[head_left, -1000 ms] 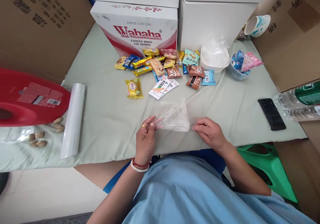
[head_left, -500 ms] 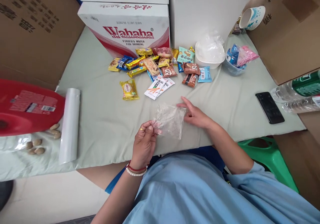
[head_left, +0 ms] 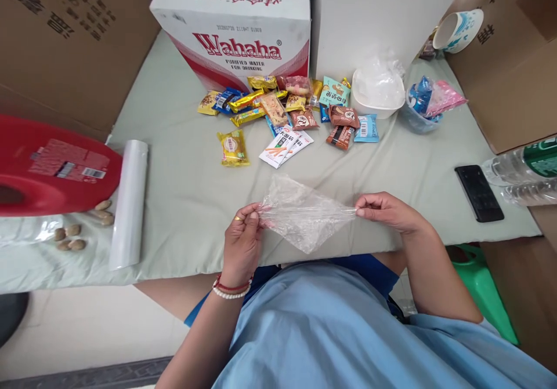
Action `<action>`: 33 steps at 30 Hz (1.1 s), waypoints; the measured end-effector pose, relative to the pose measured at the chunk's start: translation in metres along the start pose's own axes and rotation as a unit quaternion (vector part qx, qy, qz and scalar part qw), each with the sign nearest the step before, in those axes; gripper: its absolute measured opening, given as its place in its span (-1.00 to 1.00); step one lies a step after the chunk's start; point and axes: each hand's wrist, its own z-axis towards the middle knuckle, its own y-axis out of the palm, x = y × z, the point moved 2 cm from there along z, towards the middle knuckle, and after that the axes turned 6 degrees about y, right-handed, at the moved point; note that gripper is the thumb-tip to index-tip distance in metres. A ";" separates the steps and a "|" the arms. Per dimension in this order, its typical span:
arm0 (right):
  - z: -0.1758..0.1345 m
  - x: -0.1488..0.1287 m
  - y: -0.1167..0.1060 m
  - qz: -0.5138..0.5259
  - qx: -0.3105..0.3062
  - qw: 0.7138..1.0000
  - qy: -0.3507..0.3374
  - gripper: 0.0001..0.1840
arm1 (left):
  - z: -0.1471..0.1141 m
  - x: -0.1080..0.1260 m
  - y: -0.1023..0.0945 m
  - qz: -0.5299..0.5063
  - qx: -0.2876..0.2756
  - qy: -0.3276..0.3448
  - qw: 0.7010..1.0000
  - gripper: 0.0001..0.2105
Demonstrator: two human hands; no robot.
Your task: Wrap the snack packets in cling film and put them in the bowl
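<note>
A clear plastic bag [head_left: 304, 215] is stretched sideways between my two hands, just above the front of the cloth-covered table [head_left: 183, 203]. My left hand [head_left: 242, 235] pinches its left corner, with a ring and a bracelet showing. The opposite corner is pinched by my right hand [head_left: 387, 210]. Beyond the bag lie two white snack packets [head_left: 285, 146] and a yellow wrapped cake [head_left: 233, 148]. Behind them is a pile of wrapped snacks [head_left: 273, 109], with a light blue packet [head_left: 366, 128] at its right end.
At the back stand a Wahaha carton [head_left: 243, 41] and white boxes [head_left: 374, 24]. A white bowl [head_left: 378, 109] holds clear plastic; a small tub [head_left: 422, 119] holds packets. Left are a red jug [head_left: 56, 174], plastic roll [head_left: 129, 203] and walnuts [head_left: 72, 235]. Right are a phone [head_left: 479, 193] and bottles [head_left: 531, 168].
My right hand has taken hold of the bag's right corner and moved right, pulling the bag out wide. My left hand keeps its pinch. The view has shifted slightly.
</note>
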 end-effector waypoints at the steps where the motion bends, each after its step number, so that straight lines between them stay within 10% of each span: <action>1: -0.003 0.000 0.000 -0.021 0.014 1.000 -0.016 -0.53 | -0.001 0.000 0.001 0.012 -0.003 0.001 1.000 -0.58; 7: -0.019 -0.022 0.020 -0.117 0.102 0.965 -0.211 -0.73 | 0.004 0.005 -0.006 0.032 0.022 0.055 0.998 -0.62; 13: -0.020 -0.043 0.082 -0.319 0.205 0.880 -0.286 -0.83 | -0.027 0.022 -0.006 0.276 0.177 0.148 0.933 -0.74; 18: -0.015 -0.053 0.140 -0.420 0.212 0.800 -0.372 -0.79 | -0.062 0.018 0.028 0.194 -0.115 -0.060 0.972 -0.44; 21: -0.013 -0.052 0.163 -0.433 0.180 0.776 -0.421 -0.77 | -0.059 0.013 0.042 0.104 -0.142 -0.155 0.972 -0.51; 24: -0.016 -0.050 0.168 -0.411 0.109 0.796 -0.431 -0.76 | -0.049 0.013 0.041 0.079 -0.096 -0.150 0.981 -0.57; 27: -0.020 -0.053 0.149 -0.289 0.047 0.874 -0.387 -0.83 | -0.045 0.013 0.034 0.089 -0.049 -0.106 0.989 -0.61; 33: 0.007 -0.057 0.090 -0.194 0.201 0.920 -0.273 -0.34 | -0.051 0.017 0.036 0.130 -0.098 -0.006 0.987 -0.67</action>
